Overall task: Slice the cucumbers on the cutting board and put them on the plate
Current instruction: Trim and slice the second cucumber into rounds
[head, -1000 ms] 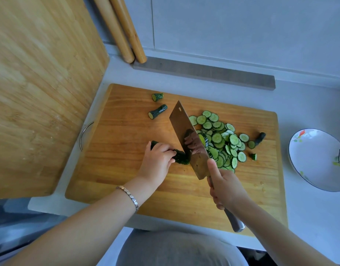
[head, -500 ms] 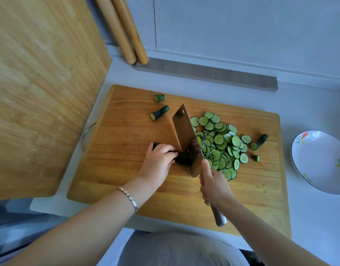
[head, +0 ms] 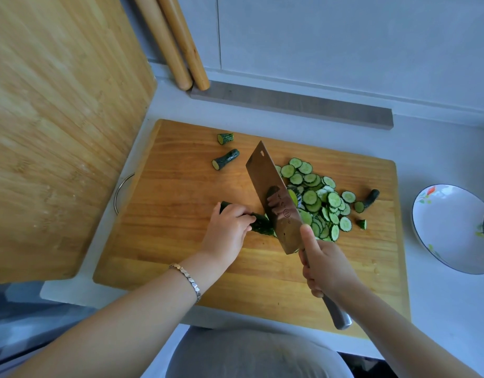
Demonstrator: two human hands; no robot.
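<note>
- Wooden cutting board (head: 180,186) lies on a pale grey counter (head: 440,309) below a grey wall.
- Left hand (head: 229,230) pins the cucumber (head: 261,226) on it.
- Right hand (head: 325,266) grips the cleaver (head: 273,192).
- Slices (head: 320,200) are heaped mid-board; the plate (head: 453,227) sits to the right.

Light was soft and even, daylight-ish and pretty bright, with no hard shadows anywhere, just a faint smudge of shade on the cutting board (head: 180,241) under the left hand (head: 229,230). The cleaver (head: 273,192) blade worked like a dull mirror, with fingers reflected in it. The plate (head: 448,227) had a mild sheen, nothing blown out. The centre was crisp and the slices (head: 317,203) were sharp. The edges were fisheye-bent: the rolling pins (head: 175,45) splayed, and the upright bamboo board (head: 58,132) looked smeared and soft. The bottom left corner was dim
</note>
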